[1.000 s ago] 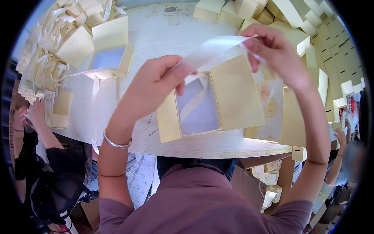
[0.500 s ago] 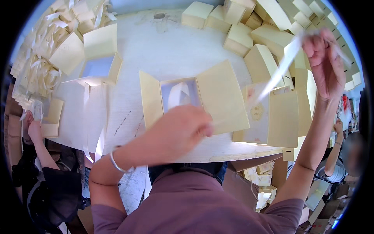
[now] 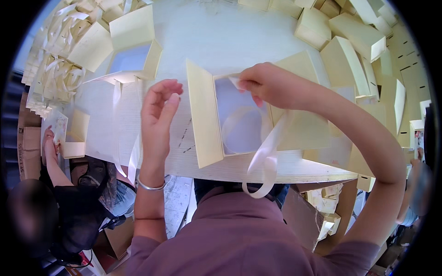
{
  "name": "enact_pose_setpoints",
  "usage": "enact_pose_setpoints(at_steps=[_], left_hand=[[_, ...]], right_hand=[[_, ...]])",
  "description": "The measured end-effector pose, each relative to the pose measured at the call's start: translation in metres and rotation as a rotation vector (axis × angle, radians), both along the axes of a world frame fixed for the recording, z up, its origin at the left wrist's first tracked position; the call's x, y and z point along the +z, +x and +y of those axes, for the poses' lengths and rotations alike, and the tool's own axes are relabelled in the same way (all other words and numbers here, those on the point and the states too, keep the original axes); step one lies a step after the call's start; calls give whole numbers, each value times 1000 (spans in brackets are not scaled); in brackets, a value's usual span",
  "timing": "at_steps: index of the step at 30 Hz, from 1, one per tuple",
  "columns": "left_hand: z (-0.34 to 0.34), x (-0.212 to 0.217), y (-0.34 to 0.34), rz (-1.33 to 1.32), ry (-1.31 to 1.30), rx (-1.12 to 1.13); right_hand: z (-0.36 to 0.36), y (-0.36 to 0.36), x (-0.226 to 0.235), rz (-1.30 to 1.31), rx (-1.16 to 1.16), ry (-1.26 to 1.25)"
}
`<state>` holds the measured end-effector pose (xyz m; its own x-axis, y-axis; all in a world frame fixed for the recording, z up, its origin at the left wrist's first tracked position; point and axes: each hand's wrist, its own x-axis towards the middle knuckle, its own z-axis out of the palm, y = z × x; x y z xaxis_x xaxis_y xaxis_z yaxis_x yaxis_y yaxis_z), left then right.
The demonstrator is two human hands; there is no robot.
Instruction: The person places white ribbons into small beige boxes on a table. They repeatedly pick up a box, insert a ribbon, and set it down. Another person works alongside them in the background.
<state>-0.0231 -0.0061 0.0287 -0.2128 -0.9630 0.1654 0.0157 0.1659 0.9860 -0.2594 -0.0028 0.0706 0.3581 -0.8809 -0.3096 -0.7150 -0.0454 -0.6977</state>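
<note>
On the white table [image 3: 207,41], there's your cream box [image 3: 226,103], open right in front of you: light, stiff card by its look, best steadied by the walls. Your left hand [image 3: 159,108] hovers empty alongside, fingers loosely curled; your right hand [image 3: 262,85] pinches the white ribbon [image 3: 269,154] above the interior, soft, probably slippery, best gripped near an end.

Right fingers [image 3: 253,83] pinching white ribbon [image 3: 266,152], open cream box [image 3: 205,119]
</note>
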Motion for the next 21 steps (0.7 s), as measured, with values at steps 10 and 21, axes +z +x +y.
enact_pose_setpoints(at_steps=[10,21], left_hand=[[-7,-39,-10,-362,-9,-264],[-15,-41,-14,-313,94,-305]], right_hand=[[-21,26,-34,399,217,-96],[-24,31,-30,350,237,-132]])
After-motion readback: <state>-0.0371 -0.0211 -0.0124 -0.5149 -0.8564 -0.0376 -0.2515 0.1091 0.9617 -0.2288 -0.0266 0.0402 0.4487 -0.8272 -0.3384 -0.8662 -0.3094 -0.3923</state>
